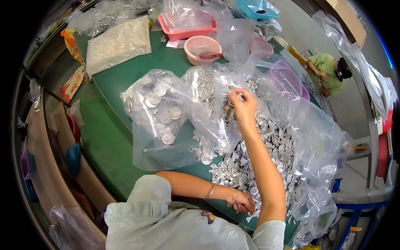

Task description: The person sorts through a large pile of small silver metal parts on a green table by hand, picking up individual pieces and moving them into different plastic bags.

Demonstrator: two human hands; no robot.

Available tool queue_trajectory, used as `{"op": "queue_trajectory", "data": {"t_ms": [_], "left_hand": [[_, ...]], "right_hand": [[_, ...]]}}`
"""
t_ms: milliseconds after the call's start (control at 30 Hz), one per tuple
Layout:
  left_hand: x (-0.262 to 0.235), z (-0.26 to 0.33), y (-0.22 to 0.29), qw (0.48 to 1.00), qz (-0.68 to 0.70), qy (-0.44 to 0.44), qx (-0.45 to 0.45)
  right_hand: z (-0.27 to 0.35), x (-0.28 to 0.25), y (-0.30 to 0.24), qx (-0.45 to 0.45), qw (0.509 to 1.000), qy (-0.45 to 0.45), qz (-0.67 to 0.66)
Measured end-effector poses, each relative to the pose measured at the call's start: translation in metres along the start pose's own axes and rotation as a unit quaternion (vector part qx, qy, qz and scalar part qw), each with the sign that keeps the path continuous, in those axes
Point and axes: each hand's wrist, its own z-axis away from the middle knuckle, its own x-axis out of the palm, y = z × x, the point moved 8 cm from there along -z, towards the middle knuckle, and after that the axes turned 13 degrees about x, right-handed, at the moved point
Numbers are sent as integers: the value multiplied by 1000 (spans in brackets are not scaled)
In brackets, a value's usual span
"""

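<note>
Metal discs (266, 137) (light, stiff, slippery), best pinched by rims; right hand (243, 109) fingers clenched on some, left hand (241, 201) grasping others at desk (104, 137) edge.

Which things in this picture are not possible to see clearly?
- Head view: what the left hand pinches near the table edge; its curled fingers hide it.
- What the right hand grips; fingers and clear plastic bag blur it.
- The small silver parts: too small to show their shape.
</note>
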Motion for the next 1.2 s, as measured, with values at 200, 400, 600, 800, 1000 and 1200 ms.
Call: {"op": "queue_trajectory", "data": {"t_ms": [200, 400, 600, 800, 1000, 1200], "left_hand": [[1, 2, 5, 999, 8, -2, 32], [3, 2, 7, 1000, 2, 3, 22], [-15, 5, 32, 986, -52, 110, 111], [-12, 7, 44, 933, 2, 296, 203], [21, 38, 28, 910, 20, 359, 208], [31, 78, 24, 861, 46, 390, 323]], "right_hand": [[0, 38, -47, -287, 894, 163, 304], [28, 30, -36, -376, 843, 111, 368], [104, -46, -15, -335, 903, 28, 267], [88, -142, 86, -242, 881, 153, 377], [88, -102, 100, -240, 823, 200, 474], [114, -100, 112, -268, 865, 140, 401]]}}
